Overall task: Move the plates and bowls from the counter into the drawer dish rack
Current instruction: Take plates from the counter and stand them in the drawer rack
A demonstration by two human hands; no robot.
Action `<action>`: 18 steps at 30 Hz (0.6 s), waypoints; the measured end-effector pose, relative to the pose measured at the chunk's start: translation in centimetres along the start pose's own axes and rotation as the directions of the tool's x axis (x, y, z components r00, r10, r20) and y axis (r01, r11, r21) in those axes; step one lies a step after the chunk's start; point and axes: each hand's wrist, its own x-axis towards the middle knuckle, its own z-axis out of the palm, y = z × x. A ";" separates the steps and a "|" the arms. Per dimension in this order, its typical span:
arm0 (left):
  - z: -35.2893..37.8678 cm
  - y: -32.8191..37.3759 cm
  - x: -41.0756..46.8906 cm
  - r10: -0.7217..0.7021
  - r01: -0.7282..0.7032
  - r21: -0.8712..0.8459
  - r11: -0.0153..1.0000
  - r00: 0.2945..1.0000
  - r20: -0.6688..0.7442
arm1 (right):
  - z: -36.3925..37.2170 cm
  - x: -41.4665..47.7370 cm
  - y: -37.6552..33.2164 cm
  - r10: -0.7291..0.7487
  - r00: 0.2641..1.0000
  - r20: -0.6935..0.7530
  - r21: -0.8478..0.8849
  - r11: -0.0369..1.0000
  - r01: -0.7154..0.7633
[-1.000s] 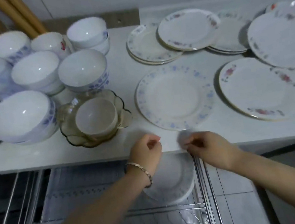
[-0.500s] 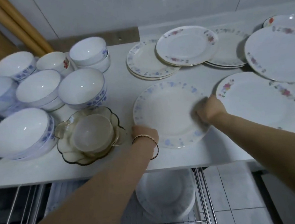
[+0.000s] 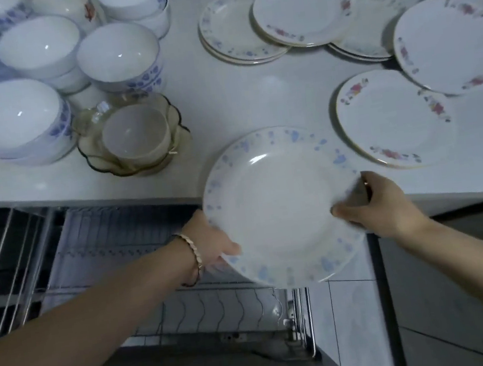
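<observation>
Both hands, left hand (image 3: 211,244) and right hand (image 3: 380,205), clamp opposite rims of a blue-flowered plate (image 3: 282,205) (slightly tilted) held off the counter (image 3: 239,98), above the open drawer dish rack (image 3: 213,308).

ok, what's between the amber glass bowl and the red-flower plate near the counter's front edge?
In the head view, bare counter, plus the top rim of the blue-rimmed plate held by both hands, between the amber glass bowl and red-flower plate.

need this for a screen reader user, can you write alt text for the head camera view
Two bare hands, left hand and right hand, hold a blue-flowered plate by opposite edges above the open drawer dish rack, just off the white counter. Behind it, stacked white bowls sit to the left and floral plates to the right.
</observation>
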 end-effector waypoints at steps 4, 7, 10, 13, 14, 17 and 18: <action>-1.4 -5.9 -3.2 -0.066 0.060 0.080 0.995 0.995 0.076 | 3.2 -5.5 1.0 0.074 0.985 0.159 -0.046 0.997 -0.068; -2.7 -10.1 -3.5 -0.186 0.180 0.077 0.981 0.980 0.066 | 6.5 -7.6 2.3 0.172 0.953 0.248 -0.086 0.984 -0.155; -3.9 -13.1 -2.1 -0.285 0.281 0.113 0.953 0.958 0.018 | 10.2 -7.8 4.0 0.248 0.924 0.290 -0.119 0.968 -0.222; -4.4 -15.1 0.9 -0.312 0.314 0.204 0.927 0.949 -0.043 | 14.3 -6.1 5.6 0.299 0.903 0.307 -0.074 0.954 -0.291; -4.5 -15.2 1.9 -0.303 0.315 0.279 0.907 0.949 -0.087 | 15.5 -5.2 6.0 0.319 0.900 0.298 -0.069 0.947 -0.313; -4.3 -14.7 5.6 -0.245 0.303 0.418 0.857 0.951 -0.186 | 18.7 -1.7 7.0 0.365 0.900 0.238 -0.042 0.930 -0.366; -4.3 -14.5 7.2 -0.250 0.316 0.412 0.855 0.946 -0.206 | 19.5 -0.5 7.2 0.380 0.899 0.217 -0.033 0.924 -0.382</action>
